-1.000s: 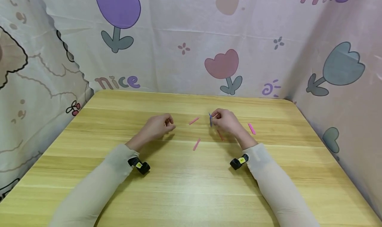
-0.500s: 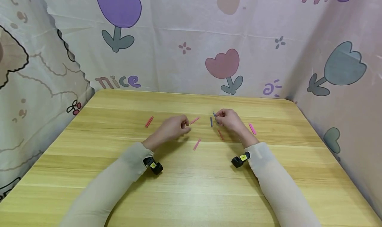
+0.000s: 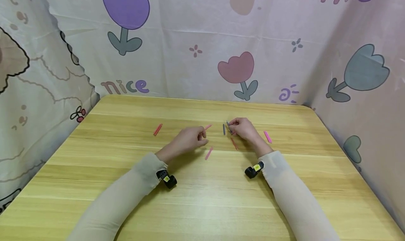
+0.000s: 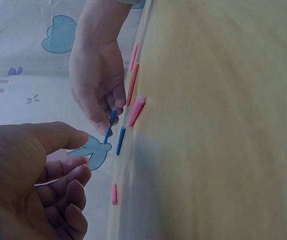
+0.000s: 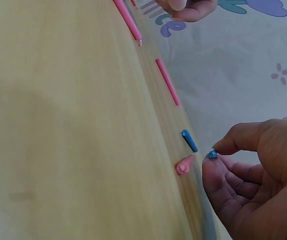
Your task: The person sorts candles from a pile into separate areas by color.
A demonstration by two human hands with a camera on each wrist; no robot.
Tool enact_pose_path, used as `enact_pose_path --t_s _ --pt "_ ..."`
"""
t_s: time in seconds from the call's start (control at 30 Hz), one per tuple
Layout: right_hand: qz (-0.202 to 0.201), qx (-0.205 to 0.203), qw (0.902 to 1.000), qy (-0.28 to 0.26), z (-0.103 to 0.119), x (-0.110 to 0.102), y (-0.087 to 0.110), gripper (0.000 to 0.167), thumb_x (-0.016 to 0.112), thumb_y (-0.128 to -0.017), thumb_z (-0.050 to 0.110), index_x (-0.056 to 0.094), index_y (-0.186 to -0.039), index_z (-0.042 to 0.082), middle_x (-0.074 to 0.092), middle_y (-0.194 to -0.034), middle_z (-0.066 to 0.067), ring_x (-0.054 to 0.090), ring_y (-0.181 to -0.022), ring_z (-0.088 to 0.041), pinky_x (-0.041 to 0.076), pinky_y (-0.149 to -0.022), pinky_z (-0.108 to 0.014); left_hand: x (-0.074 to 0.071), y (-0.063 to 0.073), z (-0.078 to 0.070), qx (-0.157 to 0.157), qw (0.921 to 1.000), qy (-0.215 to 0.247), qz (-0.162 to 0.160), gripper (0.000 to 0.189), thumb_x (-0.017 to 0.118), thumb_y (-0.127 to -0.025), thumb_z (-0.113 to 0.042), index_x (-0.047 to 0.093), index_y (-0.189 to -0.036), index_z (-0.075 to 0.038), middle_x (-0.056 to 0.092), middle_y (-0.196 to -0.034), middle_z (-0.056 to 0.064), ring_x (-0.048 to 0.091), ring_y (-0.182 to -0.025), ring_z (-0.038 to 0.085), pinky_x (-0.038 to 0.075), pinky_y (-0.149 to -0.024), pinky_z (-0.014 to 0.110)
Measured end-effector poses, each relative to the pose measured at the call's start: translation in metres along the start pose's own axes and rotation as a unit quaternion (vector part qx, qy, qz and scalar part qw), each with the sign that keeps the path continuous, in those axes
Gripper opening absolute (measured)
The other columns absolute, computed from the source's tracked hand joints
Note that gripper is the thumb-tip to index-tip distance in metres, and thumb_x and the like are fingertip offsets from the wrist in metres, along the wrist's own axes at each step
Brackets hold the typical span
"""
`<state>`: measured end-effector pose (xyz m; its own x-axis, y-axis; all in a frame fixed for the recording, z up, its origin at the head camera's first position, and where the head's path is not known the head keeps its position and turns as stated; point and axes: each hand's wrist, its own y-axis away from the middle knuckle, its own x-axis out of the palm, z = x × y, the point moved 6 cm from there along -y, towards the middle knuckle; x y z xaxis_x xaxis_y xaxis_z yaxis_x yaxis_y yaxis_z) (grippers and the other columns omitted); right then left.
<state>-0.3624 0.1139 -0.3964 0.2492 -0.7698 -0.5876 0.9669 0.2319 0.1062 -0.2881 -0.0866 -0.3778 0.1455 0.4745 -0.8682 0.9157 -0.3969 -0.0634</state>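
Red pair (image 3: 158,129): plain to see on the surface (image 3: 202,198) now; a second ago your left hand (image 3: 189,139) was over that spot and none of it showed. Set down or merely covered, cannot tell.
Left hand: has travelled right since then, leaving the reds; in the head view its fingers now overlap the near end of the upper pink (image 3: 207,127).
Loose blue (image 3: 224,129): a slim gap now parts it from the held blue (image 3: 228,125); a second ago the two looked together.
Right hand (image 3: 244,128): only a slight drift toward you over the last half second.
Meaning: my read, your left side has passed from reds to pinks, while your right is busy with the blues.
Left grip: thumb and forefinger a little apart, other fingers loosely curled, nothing held; your left wrist view shows space between fingertips and the nearest pink.
Lower pink (image 3: 209,153): on the surface, nearer you than the upper pink.
Right grip: thumb and forefinger pinched on the held blue, which tilts; whether its low end touches down, cannot tell.
Lone red (image 3: 234,143): on the surface, just your side of the right fingers.
Bright pink (image 3: 267,137): far right, untouched; one piece or two, cannot tell.
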Motion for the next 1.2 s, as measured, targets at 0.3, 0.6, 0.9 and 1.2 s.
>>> enact_pose_path --t_s 0.3,0.6,0.9,1.2 --pt "0.003 0.011 0.9999 -0.006 -0.002 0.004 -0.001 0.021 0.063 -0.094 0.011 0.065 -0.108 -0.005 0.066 -0.095 -0.015 0.059 -0.068 -0.014 0.053 -0.064 -0.025 0.007 0.004 -0.009 0.02 0.9998 -0.008 0.004 0.017 0.07 -0.09 -0.028 0.061 -0.094 -0.014 0.058 -0.074 -0.008 0.053 -0.067 0.01 0.044 -0.065 0.031" --pt "0.001 0.016 0.9994 0.031 -0.003 0.003 -0.001 0.021 0.065 -0.093 0.016 0.068 -0.105 -0.002 0.066 -0.085 -0.009 0.06 -0.066 -0.012 0.05 -0.063 -0.024 0.014 0.0 -0.021 0.04 0.999 -0.018 0.01 0.013 0.068 -0.09 -0.026 0.061 -0.092 -0.015 0.059 -0.071 -0.012 0.053 -0.064 0.008 0.044 -0.067 0.029" --pt "0.003 0.006 0.9983 0.057 -0.003 0.005 -0.005 0.021 0.065 -0.092 0.017 0.07 -0.103 0.0 0.068 -0.08 -0.006 0.063 -0.063 -0.013 0.049 -0.062 -0.025 0.019 -0.006 -0.032 0.062 0.9976 -0.008 0.029 0.011 0.064 -0.094 -0.024 0.059 -0.094 -0.014 0.061 -0.058 -0.011 0.051 -0.052 0.005 0.04 -0.095 0.024" --pt "0.005 -0.001 0.9983 0.058 -0.002 0.002 -0.004 0.023 0.06 -0.095 0.02 0.071 -0.098 -0.001 0.067 -0.077 -0.006 0.062 -0.061 -0.012 0.049 -0.059 -0.024 0.024 -0.014 -0.041 0.078 0.9957 -0.007 0.049 0.012 0.061 -0.096 -0.022 0.058 -0.099 -0.01 0.059 -0.05 -0.005 0.053 -0.041 0.006 0.01 -0.116 0.032"
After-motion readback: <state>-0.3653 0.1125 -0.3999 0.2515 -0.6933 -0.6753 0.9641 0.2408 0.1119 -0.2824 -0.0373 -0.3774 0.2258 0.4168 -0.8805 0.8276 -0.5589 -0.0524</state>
